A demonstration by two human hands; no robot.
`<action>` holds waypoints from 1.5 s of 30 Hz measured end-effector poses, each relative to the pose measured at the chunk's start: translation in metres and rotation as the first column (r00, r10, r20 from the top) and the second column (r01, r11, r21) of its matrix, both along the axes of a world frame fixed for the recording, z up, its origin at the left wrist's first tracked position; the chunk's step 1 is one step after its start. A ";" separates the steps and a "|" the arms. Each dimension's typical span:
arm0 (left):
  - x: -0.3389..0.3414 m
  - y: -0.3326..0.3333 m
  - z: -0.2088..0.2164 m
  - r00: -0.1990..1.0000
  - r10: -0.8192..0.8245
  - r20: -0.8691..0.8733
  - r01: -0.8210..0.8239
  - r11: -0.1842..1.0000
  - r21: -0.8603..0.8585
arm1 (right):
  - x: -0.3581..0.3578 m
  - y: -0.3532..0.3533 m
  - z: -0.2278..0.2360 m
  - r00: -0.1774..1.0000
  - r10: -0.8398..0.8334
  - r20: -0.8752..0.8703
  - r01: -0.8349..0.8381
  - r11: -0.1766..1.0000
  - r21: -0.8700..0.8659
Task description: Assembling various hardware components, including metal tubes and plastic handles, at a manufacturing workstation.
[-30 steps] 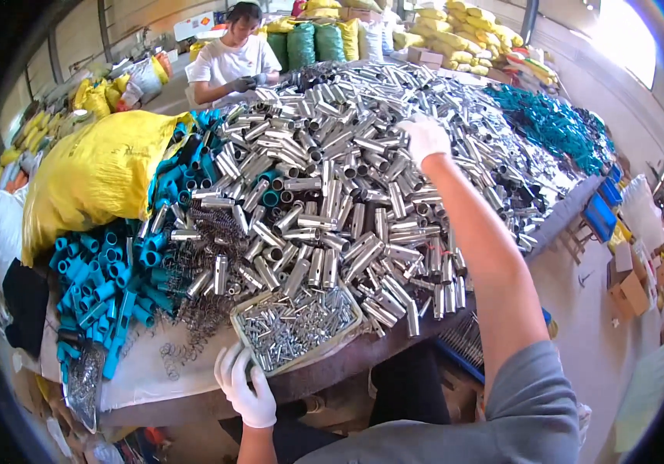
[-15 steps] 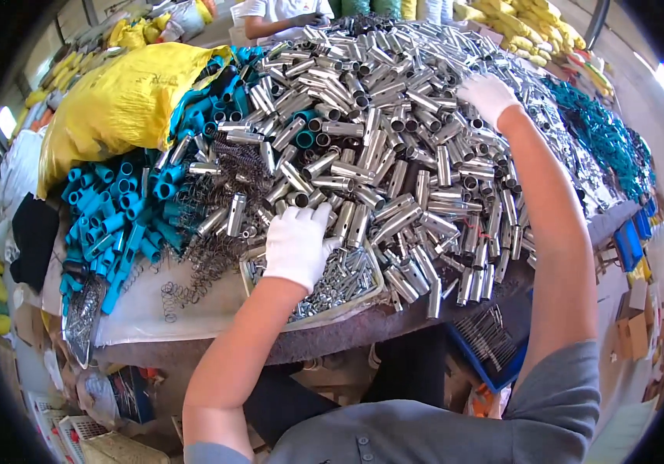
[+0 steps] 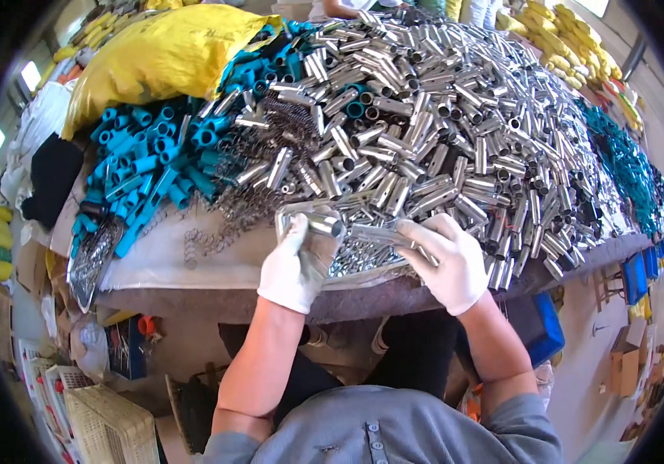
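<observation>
My left hand (image 3: 289, 272), in a white glove, is closed round a shiny metal tube (image 3: 323, 223) at the table's near side. Its open end points right. Close by, my white-gloved right hand (image 3: 456, 263) grips a slim metal piece (image 3: 375, 233) between thumb and fingers, its free end toward the left tube but apart from it. Below and between both hands lies a shallow tray (image 3: 382, 276) of small metal fasteners, partly covered by them. A large heap of chromed metal tubes (image 3: 440, 108) spreads just beyond.
Left of the heap are teal plastic tubes (image 3: 146, 170), dark coil springs (image 3: 289, 124) and a bulging yellow sack (image 3: 154, 58). Teal pieces (image 3: 618, 162) lie at the far right. A blue bin (image 3: 539, 329) is below the table's edge. Another person's arm (image 3: 340, 9) shows across the heap.
My right hand has come back from the far right of the heap and now holds a slim metal piece. My left hand now holds a tube. The view has shifted.
</observation>
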State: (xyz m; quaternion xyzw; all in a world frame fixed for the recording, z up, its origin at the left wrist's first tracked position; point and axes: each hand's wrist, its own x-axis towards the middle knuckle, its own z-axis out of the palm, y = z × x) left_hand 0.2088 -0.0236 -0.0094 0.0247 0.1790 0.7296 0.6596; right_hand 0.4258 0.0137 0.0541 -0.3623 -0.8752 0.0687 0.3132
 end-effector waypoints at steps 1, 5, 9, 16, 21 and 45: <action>0.007 -0.008 0.006 0.998 0.018 -0.060 -0.021 0.999 -0.039 | -0.005 -0.006 -0.005 1.000 -0.003 0.017 0.003 1.000 0.013; 0.033 -0.039 0.009 0.963 0.039 -0.268 -0.040 0.999 -0.001 | -0.036 -0.039 -0.006 0.988 0.049 0.148 -0.044 0.998 -0.034; 0.020 -0.053 0.013 0.984 0.093 -0.152 -0.093 0.996 0.006 | -0.034 -0.039 -0.004 0.959 0.201 -0.197 -0.172 0.973 0.155; 0.021 -0.069 0.015 0.995 0.001 -0.097 0.002 1.000 0.028 | -0.027 -0.059 -0.002 0.958 0.207 -0.198 -0.196 0.978 0.074; 0.033 -0.074 0.015 0.984 -0.019 -0.179 0.018 1.000 -0.004 | -0.037 -0.068 -0.012 0.919 0.112 -0.379 -0.052 0.985 0.164; 0.066 -0.088 0.010 0.840 0.035 -0.542 0.065 0.984 0.165 | -0.002 -0.116 -0.059 0.360 -0.672 -0.647 -0.823 0.097 -0.559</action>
